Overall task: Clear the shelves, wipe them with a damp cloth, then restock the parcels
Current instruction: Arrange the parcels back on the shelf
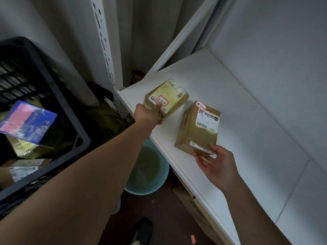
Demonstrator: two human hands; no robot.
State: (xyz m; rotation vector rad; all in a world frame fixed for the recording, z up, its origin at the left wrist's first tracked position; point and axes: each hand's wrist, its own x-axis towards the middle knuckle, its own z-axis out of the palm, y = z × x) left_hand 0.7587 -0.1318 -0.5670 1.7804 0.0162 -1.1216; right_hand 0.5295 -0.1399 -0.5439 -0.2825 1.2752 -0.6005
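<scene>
Restocking looks to be the step in hand: the white shelf (238,106) is lying bare apart from two taped cardboard parcels. The left hand (147,113) is gripping the near end of the flatter parcel (167,96), thumb lying on its label, while the right hand (215,161) is pinching the near corner of the taller parcel (198,128), just beside the first. Next, both probably need letting go, then reaching left to the black crate (53,96) still holding more parcels.
</scene>
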